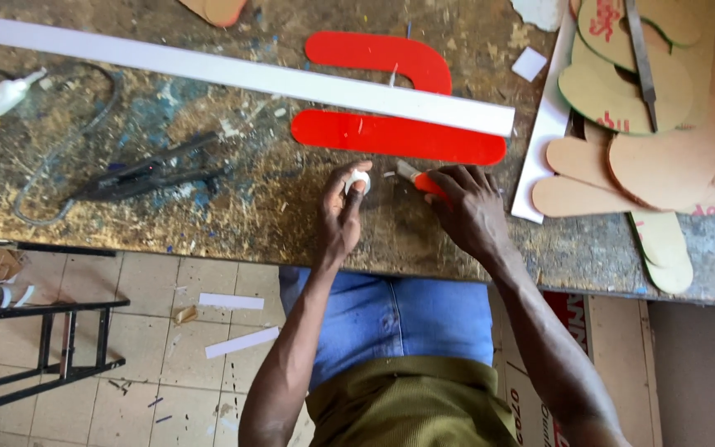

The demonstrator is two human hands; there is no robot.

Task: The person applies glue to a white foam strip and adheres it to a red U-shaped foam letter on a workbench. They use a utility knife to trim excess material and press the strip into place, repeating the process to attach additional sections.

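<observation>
My left hand [340, 213] pinches a small white piece [359, 180] against the worn workbench [233, 207]. My right hand [467, 207] grips an orange-handled utility knife [420, 180], its blade pointing left toward the white piece. Just beyond both hands lies a red U-shaped plastic cutout [391, 132]. A long white strip [233, 73] crosses over that cutout from the far left to the right.
Dark pliers-like tools [146, 172] and a cable lie left of my hands. A small white bottle [6, 93] sits at the far left. Brown cardboard cutouts [664, 149] and a metal file [641, 58] are piled right. A black metal frame [43, 348] stands on the tiled floor.
</observation>
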